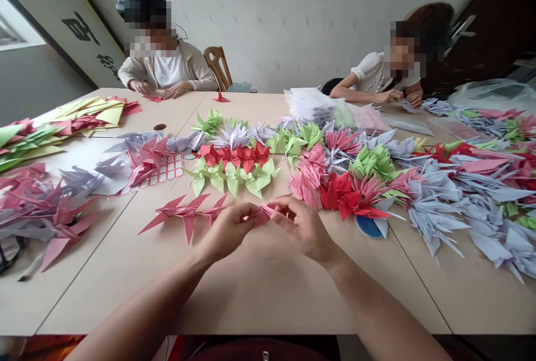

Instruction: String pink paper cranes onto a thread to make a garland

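Both of my hands meet over the near middle of the table, closed on one small pink folded paper piece (pixel 264 211). My left hand (pixel 232 227) pinches its left side, and my right hand (pixel 304 227) grips it from the right with bent fingers. Much of the piece is hidden by the fingers, so its full shape cannot be made out. Just left of my left hand lies a row of pink paper cranes (pixel 184 213). Beyond my hands sit light green paper cranes (pixel 232 178) and a row of red ones (pixel 234 156). Pink bundled cranes (pixel 307 182) are near my right hand.
Piles of lavender folded paper (pixel 439 205) spread over the right side, beside a blue round object (pixel 371 226). Stacked clear packets (pixel 310 105) stand at the back. Yellow and green sheets (pixel 84 110) lie far left. Two people (pixel 167 65) sit opposite, handling paper.
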Tool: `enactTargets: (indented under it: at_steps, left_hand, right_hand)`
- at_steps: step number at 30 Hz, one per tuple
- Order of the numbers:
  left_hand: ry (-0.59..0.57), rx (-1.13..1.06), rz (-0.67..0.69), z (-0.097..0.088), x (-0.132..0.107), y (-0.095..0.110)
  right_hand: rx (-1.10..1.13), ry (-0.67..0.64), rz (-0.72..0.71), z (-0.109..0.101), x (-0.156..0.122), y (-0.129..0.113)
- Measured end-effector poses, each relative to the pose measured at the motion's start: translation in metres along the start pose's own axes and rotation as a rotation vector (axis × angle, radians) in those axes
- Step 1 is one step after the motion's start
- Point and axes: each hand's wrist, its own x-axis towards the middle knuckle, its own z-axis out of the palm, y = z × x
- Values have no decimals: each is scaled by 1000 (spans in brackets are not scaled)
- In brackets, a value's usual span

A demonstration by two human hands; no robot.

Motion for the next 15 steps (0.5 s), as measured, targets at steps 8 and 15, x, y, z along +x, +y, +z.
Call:
enactTargets:
  at_steps: [8,15]
  left_hand:
    - [-84,-323,-61,-6,1,-12]
    - [1,110,78,-2,-5,-6]
  right_hand:
    - [442,267,289,-4,8,17]
    - [315,57,292,11,6,13]
